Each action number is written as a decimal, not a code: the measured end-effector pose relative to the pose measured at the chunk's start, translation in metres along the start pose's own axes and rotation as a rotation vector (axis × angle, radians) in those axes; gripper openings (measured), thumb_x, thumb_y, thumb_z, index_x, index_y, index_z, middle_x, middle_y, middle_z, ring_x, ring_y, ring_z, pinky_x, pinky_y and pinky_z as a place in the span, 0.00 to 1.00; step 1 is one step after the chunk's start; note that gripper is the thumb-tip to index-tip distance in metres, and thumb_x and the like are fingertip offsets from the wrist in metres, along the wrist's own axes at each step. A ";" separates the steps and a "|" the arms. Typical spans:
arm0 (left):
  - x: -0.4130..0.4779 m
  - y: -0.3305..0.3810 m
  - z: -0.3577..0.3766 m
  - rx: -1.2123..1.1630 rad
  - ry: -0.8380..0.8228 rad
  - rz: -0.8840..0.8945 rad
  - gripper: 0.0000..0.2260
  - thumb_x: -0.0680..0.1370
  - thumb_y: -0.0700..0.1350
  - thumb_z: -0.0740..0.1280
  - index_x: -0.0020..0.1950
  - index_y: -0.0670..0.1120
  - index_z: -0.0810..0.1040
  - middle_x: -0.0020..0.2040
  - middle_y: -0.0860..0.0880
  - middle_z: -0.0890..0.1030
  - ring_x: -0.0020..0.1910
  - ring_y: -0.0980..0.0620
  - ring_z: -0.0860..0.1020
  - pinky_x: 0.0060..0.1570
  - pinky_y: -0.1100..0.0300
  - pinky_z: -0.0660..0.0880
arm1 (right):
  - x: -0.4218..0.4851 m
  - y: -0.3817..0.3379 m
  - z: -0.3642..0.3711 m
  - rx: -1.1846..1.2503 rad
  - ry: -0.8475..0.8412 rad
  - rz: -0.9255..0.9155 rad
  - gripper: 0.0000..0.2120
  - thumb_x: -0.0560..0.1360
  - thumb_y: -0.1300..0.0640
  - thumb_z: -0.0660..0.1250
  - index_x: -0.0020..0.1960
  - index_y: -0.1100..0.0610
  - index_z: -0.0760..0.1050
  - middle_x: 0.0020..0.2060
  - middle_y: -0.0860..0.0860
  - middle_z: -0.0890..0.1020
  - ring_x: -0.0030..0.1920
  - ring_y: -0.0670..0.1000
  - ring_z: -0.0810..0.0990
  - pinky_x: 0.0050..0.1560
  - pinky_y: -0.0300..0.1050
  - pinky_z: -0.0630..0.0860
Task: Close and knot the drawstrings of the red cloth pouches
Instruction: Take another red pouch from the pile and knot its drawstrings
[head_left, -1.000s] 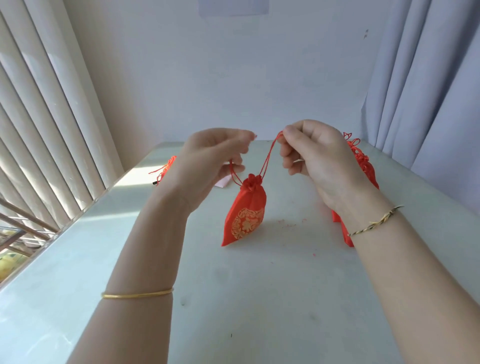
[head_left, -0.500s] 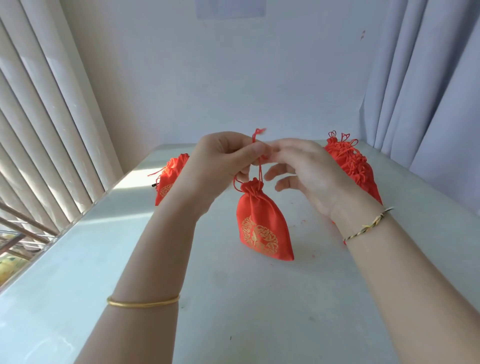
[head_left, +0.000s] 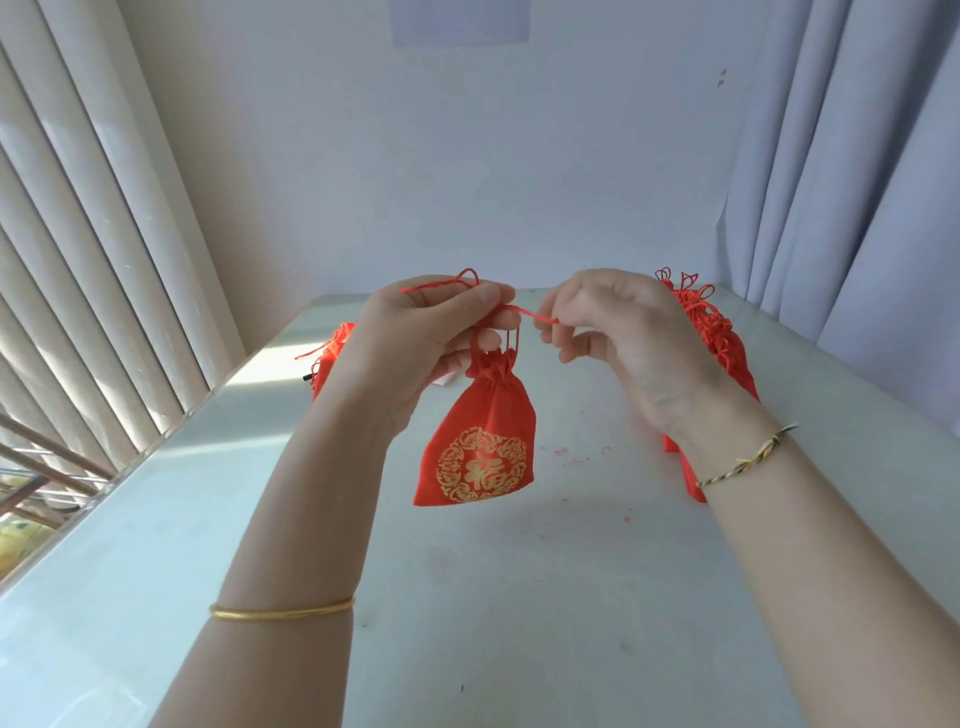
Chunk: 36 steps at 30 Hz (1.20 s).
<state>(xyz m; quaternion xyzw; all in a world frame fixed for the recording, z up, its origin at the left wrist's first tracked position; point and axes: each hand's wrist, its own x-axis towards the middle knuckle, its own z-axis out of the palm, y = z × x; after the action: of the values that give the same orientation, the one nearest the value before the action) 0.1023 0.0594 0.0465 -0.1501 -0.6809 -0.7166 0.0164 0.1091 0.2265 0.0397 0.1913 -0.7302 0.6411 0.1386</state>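
Note:
A red cloth pouch (head_left: 480, 441) with a gold round emblem hangs in the air above the table, its mouth gathered tight. My left hand (head_left: 426, 338) pinches its red drawstring (head_left: 524, 313) just above the gathered mouth, with a loop of cord sticking up over the fingers. My right hand (head_left: 618, 332) pinches a cord end that runs across from the left hand. The pouch's bottom hangs just above the table top.
A pile of red pouches (head_left: 711, 338) lies behind my right hand at the back right. Another red pouch (head_left: 330, 358) lies behind my left forearm at the back left. The pale table (head_left: 519, 597) has blinds on its left and curtains on its right.
The pouch has turned so its gold emblem faces me. My hands have moved a little apart, and the right hand now draws a cord end sideways from the left.

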 end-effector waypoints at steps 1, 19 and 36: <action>-0.001 0.000 0.000 -0.016 -0.008 0.002 0.06 0.77 0.39 0.65 0.49 0.40 0.81 0.37 0.48 0.83 0.30 0.58 0.77 0.34 0.64 0.72 | -0.001 0.001 0.000 -0.049 -0.051 -0.005 0.11 0.64 0.58 0.61 0.24 0.52 0.76 0.33 0.54 0.78 0.37 0.47 0.76 0.38 0.40 0.72; 0.001 -0.010 0.014 0.706 0.033 0.545 0.14 0.72 0.33 0.66 0.48 0.53 0.79 0.41 0.55 0.80 0.41 0.57 0.77 0.42 0.61 0.75 | 0.001 0.018 0.007 0.358 -0.233 0.325 0.11 0.77 0.61 0.56 0.45 0.60 0.77 0.35 0.52 0.82 0.35 0.48 0.81 0.37 0.40 0.74; 0.005 -0.017 -0.016 0.872 0.072 0.330 0.14 0.80 0.51 0.60 0.37 0.49 0.78 0.31 0.55 0.80 0.31 0.58 0.75 0.36 0.62 0.72 | 0.006 0.029 -0.003 0.383 -0.022 0.388 0.15 0.80 0.58 0.53 0.35 0.56 0.64 0.33 0.56 0.82 0.37 0.56 0.82 0.39 0.46 0.77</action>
<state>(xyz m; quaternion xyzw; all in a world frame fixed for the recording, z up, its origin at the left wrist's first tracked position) 0.0905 0.0456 0.0310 -0.2103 -0.8845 -0.3564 0.2154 0.0898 0.2323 0.0171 0.0774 -0.6199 0.7802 -0.0333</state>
